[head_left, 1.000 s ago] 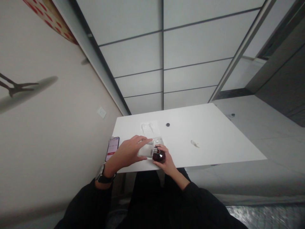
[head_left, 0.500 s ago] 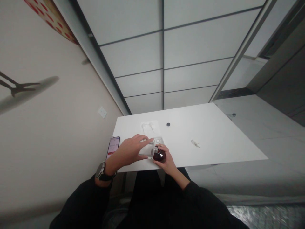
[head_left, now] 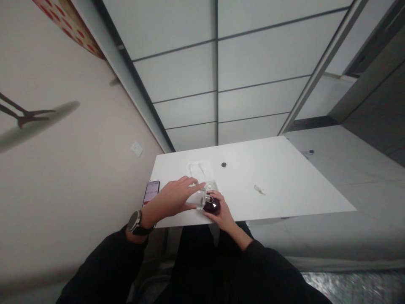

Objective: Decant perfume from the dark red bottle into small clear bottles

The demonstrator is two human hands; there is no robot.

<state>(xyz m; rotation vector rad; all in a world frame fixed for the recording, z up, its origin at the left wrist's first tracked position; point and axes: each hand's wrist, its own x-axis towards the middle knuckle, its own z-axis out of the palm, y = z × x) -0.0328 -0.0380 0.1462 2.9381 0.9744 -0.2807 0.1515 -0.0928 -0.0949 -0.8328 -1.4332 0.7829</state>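
Observation:
My right hand is wrapped around a dark red, rounded bottle near the table's front edge. The bottle lies tipped, its shiny neck pointing left. My left hand, with a watch on its wrist, grips a clear, see-through container between thumb and fingers. The container's opening is right at the bottle's neck; whether they touch I cannot tell. Behind the hands, a whitish translucent tray or sheet lies on the table, partly covered by my left hand.
The white table carries a phone at its left edge, a small dark round cap near the middle and a small crumpled clear piece on the right. A wall borders the left, and panelled sliding doors stand behind.
Hardly anything differs. My left hand and the clear container have shifted very slightly, while the right hand stays on the bottle in the same place.

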